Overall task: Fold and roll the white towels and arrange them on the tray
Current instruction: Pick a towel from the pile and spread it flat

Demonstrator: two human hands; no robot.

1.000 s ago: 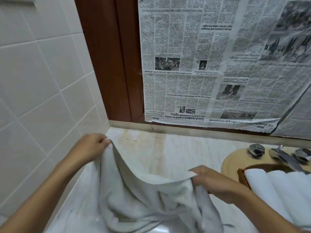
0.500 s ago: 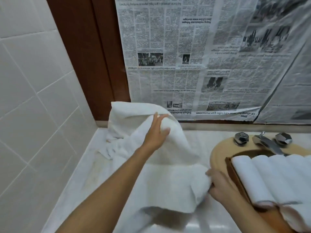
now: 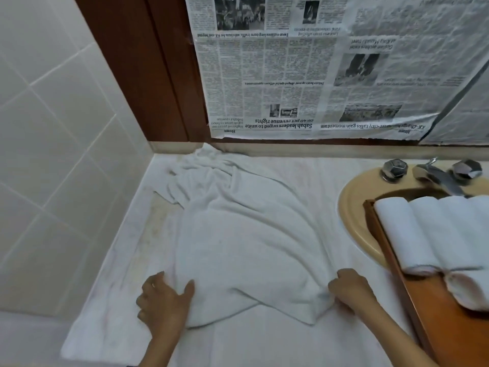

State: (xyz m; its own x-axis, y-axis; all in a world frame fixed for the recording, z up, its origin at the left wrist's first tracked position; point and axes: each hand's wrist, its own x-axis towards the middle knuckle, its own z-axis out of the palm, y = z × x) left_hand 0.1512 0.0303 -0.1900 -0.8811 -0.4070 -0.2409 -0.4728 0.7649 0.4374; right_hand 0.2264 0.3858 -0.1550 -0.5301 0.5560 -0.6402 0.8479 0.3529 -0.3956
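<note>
I see a pale counter [image 3: 312,176]. One white towel [image 3: 246,234] lies spread on it, from the back left corner toward the front edge. A sink [image 3: 349,223] sits at the right edge.

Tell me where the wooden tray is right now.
In the head view the wooden tray lies at the right edge, across the beige sink, carrying rolled towels, right of the right hand gripping the spread towel.

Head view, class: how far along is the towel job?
Done: rolled towels lie on the wooden tray. In hand: the left hand and right hand grip the near edge of a spread, wrinkled towel on the counter. Left: folding, rolling and placing it.
</note>
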